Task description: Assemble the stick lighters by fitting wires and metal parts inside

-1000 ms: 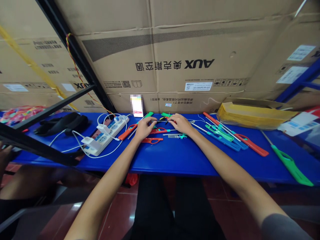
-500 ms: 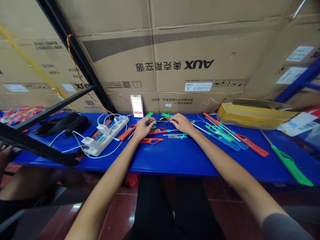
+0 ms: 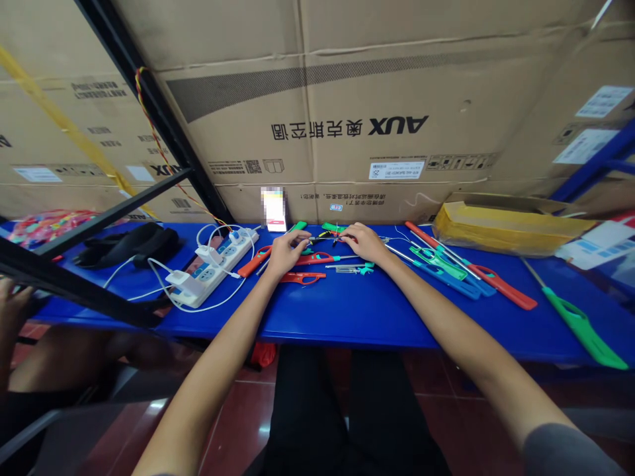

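Over the far part of the blue table, my left hand (image 3: 288, 252) pinches one end of a thin wire (image 3: 325, 238) between thumb and fingertips. Facing it, my right hand (image 3: 366, 242) has its fingertips closed at the wire's other end, beside small dark bits. Below the hands lie a red utility lighter (image 3: 310, 260) with a trigger loop, an orange lighter casing (image 3: 302, 277) and a clear tube part (image 3: 346, 269). A black-and-yellow tool (image 3: 324, 234) sits behind them, partly hidden. The exact parts at my fingertips are too small to tell.
To the right lie several blue and red lighters (image 3: 506, 287) and a green one (image 3: 580, 324). A yellow-taped carton (image 3: 506, 228) stands behind. On the left are a white power strip (image 3: 211, 271), cables and a lit phone (image 3: 276, 213). Another person's hand (image 3: 10, 304) shows far left.
The view shifts slightly. My hands stay facing each other, with only tiny finger movement around the wire.
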A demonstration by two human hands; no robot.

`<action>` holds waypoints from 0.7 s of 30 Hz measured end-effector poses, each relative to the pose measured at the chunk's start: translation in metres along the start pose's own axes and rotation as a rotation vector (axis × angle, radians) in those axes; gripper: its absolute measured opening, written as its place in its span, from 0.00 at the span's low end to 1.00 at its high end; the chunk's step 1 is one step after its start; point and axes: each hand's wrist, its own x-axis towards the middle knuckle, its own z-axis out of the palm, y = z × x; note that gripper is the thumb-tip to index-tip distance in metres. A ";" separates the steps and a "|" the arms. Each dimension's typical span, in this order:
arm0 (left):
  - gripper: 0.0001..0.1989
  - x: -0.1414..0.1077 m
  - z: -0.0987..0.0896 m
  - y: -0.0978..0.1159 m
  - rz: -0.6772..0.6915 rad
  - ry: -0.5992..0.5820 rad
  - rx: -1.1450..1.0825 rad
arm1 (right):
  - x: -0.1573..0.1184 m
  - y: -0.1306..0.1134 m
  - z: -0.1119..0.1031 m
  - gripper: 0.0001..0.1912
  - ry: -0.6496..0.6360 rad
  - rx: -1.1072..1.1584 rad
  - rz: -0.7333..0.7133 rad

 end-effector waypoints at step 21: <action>0.09 -0.001 -0.004 0.002 -0.010 0.019 0.069 | 0.000 0.001 0.000 0.11 -0.014 0.015 0.002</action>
